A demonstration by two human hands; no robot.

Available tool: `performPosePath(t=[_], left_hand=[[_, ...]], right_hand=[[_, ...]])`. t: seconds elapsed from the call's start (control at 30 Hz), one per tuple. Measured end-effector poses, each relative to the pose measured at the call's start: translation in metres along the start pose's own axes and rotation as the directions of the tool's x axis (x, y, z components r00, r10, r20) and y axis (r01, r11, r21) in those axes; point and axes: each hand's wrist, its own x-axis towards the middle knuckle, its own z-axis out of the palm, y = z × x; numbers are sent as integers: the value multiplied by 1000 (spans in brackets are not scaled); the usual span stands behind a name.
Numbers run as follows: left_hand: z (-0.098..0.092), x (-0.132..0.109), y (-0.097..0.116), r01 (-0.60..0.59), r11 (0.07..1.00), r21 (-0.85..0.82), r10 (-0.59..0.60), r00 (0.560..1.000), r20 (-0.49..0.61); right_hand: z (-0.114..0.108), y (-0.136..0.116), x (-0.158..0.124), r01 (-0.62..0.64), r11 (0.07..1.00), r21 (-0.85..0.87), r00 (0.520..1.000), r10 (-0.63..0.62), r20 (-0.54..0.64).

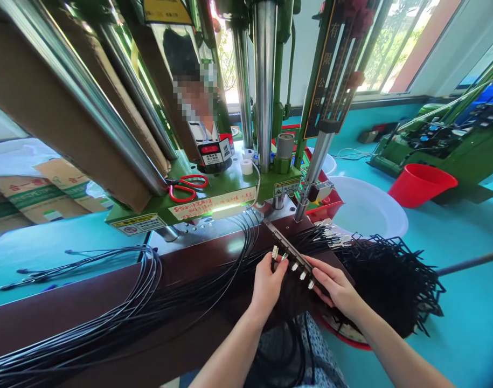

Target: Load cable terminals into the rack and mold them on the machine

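My left hand (266,283) pinches a metal plug (275,251) at the end of the dark bar (290,251) on the tabletop (68,307). My right hand (335,288) is curled over the bar, holding it. I think only a few plugs are in. A big wire pile (391,280) sits beside it.

reaching forward with both bare forearms, angled in toward each other. pinching with thumb and forefinger of the left hand (266,283), back turned up, other fingers curled. resting the right hand (335,285) palm down, fingers stretched forward.
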Motion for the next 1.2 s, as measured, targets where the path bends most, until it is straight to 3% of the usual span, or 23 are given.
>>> performPosePath(t=[0.6,0.77,0.9,1.03,1.2], left_hand=[[-3,-3,3,94,992,-86,-97,995,-30],[-3,-2,2,36,998,-49,-39,997,-64],[-2,2,2,6,998,-65,-10,999,-50],[-3,2,2,35,982,-188,-57,992,-113],[-6,2,4,83,986,-147,-97,991,-91]], right_hand=[[-2,2,0,22,992,-122,997,-13,81],[4,3,-1,81,974,-213,995,-68,69],[6,1,-3,21,991,-132,1000,-21,1],[4,-4,-1,-18,1000,-22,999,16,-50],[-2,-4,1,-45,999,-20,999,46,29]])
